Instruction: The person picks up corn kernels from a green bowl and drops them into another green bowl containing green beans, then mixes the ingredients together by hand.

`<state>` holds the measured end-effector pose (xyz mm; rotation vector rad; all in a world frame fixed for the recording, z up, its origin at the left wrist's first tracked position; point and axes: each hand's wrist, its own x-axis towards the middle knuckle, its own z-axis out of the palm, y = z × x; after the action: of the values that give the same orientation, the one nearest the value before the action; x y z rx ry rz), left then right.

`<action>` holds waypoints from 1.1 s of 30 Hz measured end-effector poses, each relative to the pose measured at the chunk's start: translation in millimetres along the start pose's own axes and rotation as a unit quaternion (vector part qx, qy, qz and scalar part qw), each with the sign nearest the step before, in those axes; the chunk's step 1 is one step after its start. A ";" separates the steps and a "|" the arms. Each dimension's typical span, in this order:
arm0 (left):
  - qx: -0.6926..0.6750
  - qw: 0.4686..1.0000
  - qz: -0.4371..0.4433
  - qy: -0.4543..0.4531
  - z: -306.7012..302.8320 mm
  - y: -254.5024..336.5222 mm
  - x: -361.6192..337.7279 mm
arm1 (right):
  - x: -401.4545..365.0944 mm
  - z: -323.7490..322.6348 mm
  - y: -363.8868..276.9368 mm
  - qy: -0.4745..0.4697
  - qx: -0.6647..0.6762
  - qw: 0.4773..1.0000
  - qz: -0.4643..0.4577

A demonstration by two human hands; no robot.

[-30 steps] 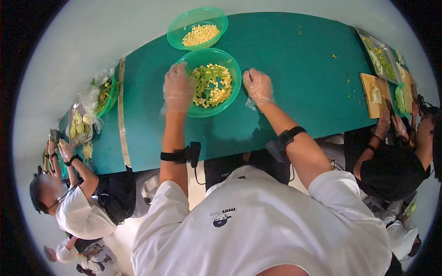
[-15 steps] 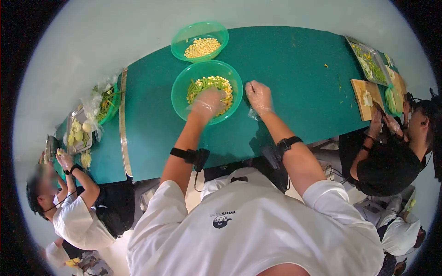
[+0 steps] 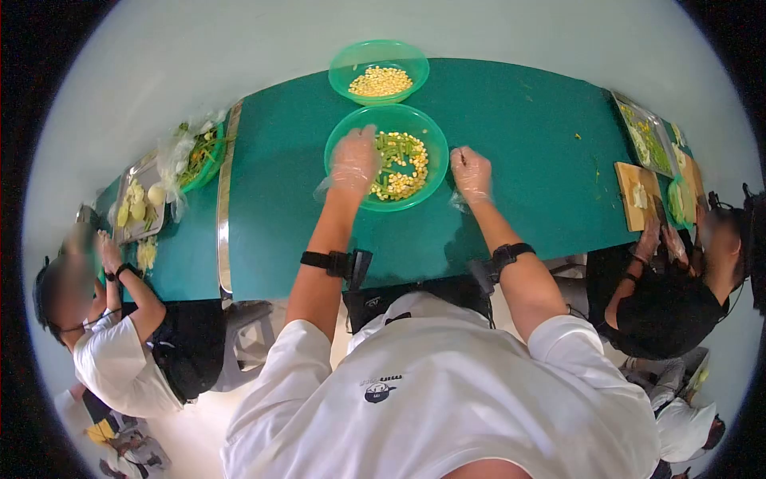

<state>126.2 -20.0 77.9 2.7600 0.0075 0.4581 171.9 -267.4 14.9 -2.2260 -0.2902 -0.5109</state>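
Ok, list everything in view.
table: 1, green, centre
near bowl: 1, green, centre
far bowl: 1, green, behind it
left bowl: 1, green, left
kernels: many, yellow, near and far bowls
stalks: many, green, near bowl
trays: 2, silver, both ends
boards: at least 2, wooden, right
bag: 1, clear, left
people: several, white or black clothes, both sides
wall: 1, pale, behind
straps: 2, black, own forearms
shirt: 1, white, bottom
left hand: 1, clear glove, at near bowl
right hand: 1, clear glove, right of it

At the frame's left I see a metal tray [image 3: 158, 219] of pale vegetables, with a plastic bag [image 3: 174, 164] and a green basin [image 3: 214, 170] beside it. At right I make out a wooden board [image 3: 626, 180] and, below it, a person in black [image 3: 666, 315].
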 end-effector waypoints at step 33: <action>-0.077 0.952 0.069 -0.289 61.6 39.2 2.0 | -4.8 -19.2 -9.3 -0.170 0.005 0.983 -0.068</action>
<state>145.6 -77.2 36.8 2.6422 -0.3475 -0.3165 159.1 -276.3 30.2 -2.2891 -0.6249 -0.1957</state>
